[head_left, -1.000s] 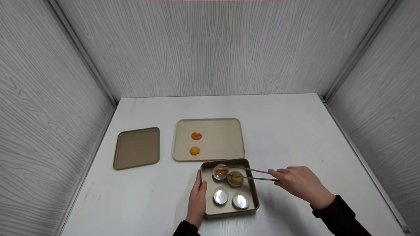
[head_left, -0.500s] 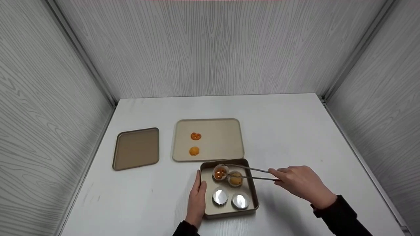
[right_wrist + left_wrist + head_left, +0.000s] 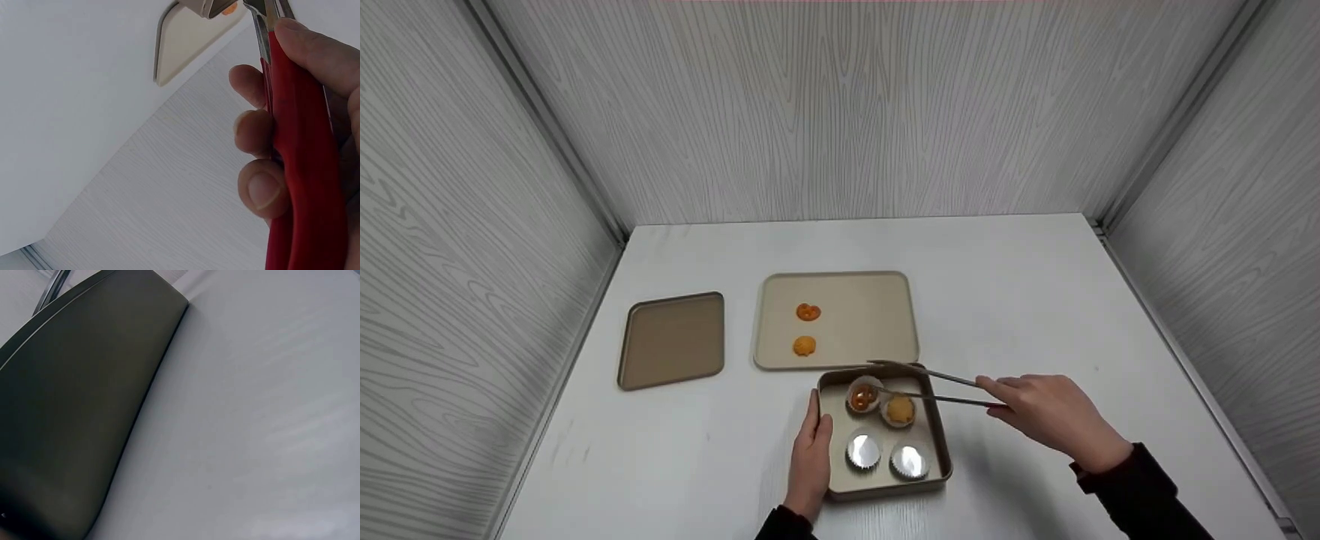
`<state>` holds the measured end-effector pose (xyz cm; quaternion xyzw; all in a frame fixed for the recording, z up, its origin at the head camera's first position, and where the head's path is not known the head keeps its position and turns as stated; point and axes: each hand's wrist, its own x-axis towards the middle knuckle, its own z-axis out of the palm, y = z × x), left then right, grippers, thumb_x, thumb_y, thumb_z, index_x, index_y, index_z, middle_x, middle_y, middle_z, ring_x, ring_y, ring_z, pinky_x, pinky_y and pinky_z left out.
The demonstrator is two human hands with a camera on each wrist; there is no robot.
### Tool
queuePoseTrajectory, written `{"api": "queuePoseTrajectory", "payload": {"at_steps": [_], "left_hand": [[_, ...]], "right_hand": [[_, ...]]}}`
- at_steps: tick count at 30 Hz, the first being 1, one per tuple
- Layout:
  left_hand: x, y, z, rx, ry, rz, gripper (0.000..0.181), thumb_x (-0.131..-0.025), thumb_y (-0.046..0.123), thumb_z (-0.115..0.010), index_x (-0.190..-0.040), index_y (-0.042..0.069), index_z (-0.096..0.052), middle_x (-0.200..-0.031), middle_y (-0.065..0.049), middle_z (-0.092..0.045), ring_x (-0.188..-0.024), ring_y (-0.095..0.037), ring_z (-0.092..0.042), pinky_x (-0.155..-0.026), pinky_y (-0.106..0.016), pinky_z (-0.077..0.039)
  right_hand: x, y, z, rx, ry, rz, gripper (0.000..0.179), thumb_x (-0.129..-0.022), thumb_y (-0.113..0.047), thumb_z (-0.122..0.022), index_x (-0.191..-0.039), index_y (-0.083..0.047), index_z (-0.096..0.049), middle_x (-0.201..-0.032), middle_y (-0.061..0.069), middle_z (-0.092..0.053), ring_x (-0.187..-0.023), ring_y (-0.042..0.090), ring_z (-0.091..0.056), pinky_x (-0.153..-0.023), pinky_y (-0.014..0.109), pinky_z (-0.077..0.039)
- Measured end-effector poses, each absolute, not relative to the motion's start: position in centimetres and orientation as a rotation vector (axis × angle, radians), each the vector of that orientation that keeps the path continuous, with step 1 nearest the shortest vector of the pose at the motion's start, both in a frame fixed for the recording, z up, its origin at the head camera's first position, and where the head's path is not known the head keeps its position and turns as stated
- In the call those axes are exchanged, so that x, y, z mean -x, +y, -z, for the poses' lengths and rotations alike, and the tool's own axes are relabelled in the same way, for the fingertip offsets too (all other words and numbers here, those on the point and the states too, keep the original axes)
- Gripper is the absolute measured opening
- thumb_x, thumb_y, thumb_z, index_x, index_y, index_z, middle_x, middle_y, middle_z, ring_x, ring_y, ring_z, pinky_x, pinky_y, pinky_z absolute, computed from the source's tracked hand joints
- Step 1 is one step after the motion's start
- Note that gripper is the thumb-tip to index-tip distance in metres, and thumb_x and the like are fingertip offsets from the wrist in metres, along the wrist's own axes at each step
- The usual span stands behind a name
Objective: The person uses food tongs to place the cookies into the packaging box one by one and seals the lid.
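My right hand grips metal tongs with red handles. The tong arms are spread; one tip reaches the far rim of a deep square pan, the other overlaps the cups. My left hand rests along the pan's left side, fingers straight against the outer wall and thumb at the rim. Inside the pan, a cup at far left holds an orange pretzel-shaped piece. Beside it, another cup holds a yellow-orange piece. Two shiny foil cups stand nearer, with nothing in them.
Behind the pan lies a beige tray bearing an orange pretzel-shaped piece and a yellow-orange shell-like piece. A brown tray lies to the left. Wood-grain panels enclose the white table at the back and sides.
The tongs have let go of the orange pretzel-shaped piece, which now lies in the far left cup. Their arms have spread wider and risen a little, one tip shifting toward the far rim.
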<state>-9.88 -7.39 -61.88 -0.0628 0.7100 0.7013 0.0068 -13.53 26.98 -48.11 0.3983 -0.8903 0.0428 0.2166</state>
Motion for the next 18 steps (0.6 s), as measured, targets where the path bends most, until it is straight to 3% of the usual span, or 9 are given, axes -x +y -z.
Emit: {"api": "queuePoseTrajectory", "payload": {"at_steps": [18], "left_hand": [[9.9,-7.3,61.9,0.217,2.238,-2.184,0.057,-0.113,0.030,-0.039,-0.165,0.017,-0.019,-0.170,0.002,-0.019,-0.157,-0.024,-0.014,-0.127,-0.049,-0.013]], "right_hand": [[15.4,25.7,47.9,-1.053,-2.481,-0.229,0.046,-0.076,-0.018,-0.091,-0.118,-0.013,-0.073,-0.089,-0.002,-0.078,-0.065,0.012,-0.070,-0.049,0.029,-0.052]]}}
